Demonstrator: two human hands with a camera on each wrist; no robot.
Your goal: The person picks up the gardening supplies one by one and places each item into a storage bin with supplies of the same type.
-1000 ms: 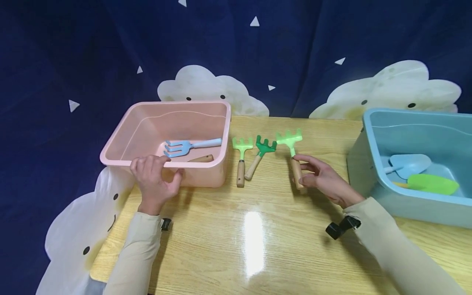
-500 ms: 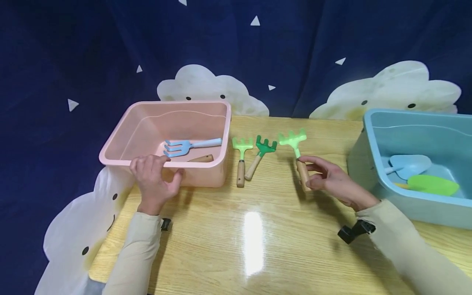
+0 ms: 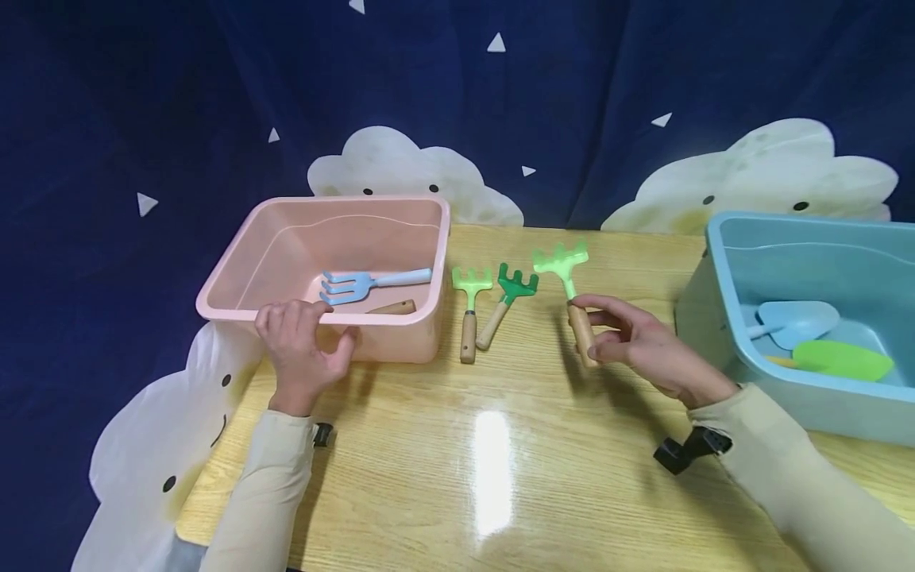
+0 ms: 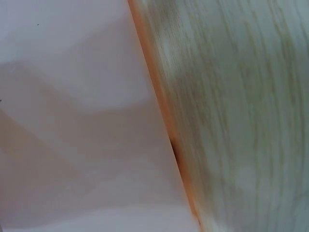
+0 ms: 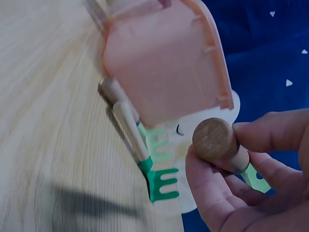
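Observation:
My left hand [image 3: 296,353] grips the near rim of a pink bin [image 3: 364,338], fingers over the edge and thumb against the outer wall. Inside the bin lie a blue hand fork [image 3: 350,287] and a wooden handle [image 3: 395,307], the rest of that tool hidden by the wall. A light green toy rake [image 3: 568,266] is pinched by its wooden handle in my right hand [image 3: 636,342], held above the table with the tines pointing away. Left of it, a dark green rake [image 3: 516,286] and a second light green rake [image 3: 469,298] lie side by side on the table.
A blue bin [image 3: 722,318] stands at the right, holding a light blue trowel [image 3: 801,319] and a green trowel [image 3: 843,360]. The wooden table [image 3: 400,477] ends at a dark blue cloth [image 3: 565,103] with white clouds behind the bins.
My right hand has shifted a little right and lifted the light green rake off the table, where its shadow now stands apart from it. The left hand keeps its place on the rim.

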